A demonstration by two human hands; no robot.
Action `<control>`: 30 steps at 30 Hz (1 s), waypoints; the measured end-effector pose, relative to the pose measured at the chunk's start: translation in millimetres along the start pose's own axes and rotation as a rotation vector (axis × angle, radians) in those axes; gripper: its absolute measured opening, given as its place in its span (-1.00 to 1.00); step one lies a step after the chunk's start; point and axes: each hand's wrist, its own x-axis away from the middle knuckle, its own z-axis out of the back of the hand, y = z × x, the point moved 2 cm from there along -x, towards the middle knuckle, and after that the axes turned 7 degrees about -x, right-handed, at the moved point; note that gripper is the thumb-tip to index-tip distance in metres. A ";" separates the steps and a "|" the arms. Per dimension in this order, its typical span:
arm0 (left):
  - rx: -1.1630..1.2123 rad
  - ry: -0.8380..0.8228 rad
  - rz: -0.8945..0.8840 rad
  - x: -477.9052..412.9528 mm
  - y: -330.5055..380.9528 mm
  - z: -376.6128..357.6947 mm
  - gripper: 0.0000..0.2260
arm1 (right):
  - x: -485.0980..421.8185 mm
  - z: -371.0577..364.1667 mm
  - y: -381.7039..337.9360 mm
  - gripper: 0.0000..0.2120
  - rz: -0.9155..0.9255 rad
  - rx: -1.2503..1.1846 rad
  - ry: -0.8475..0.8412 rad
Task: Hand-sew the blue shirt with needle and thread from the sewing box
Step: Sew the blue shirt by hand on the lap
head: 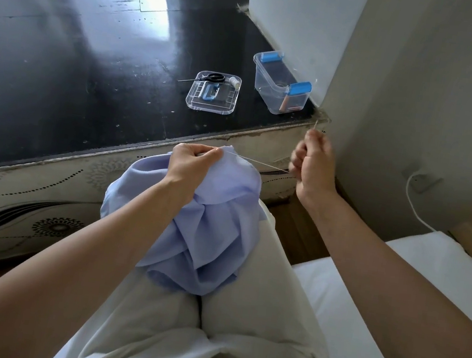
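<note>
Trousers (235, 345) bear crumpled blue shirt (214, 236) — left hand (191, 163) grips its fold, right hand (313, 168) pinches thin needle (315, 125), thread (261, 162) taut.

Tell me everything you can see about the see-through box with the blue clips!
The sewing box is clear plastic, long and narrow, with a blue clip on each short end. It stands upright and open on the black tabletop, close to the white wall. It looks almost empty; a few small things, one orange, lie at its near end. Its lid lies apart, to its left. Only the tabletop touches it.
</note>
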 end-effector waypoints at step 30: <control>0.142 -0.021 -0.026 5.6 2.7 0.2 -0.89 | 10.4 -14.6 20.1 -0.82 -0.009 0.774 -0.553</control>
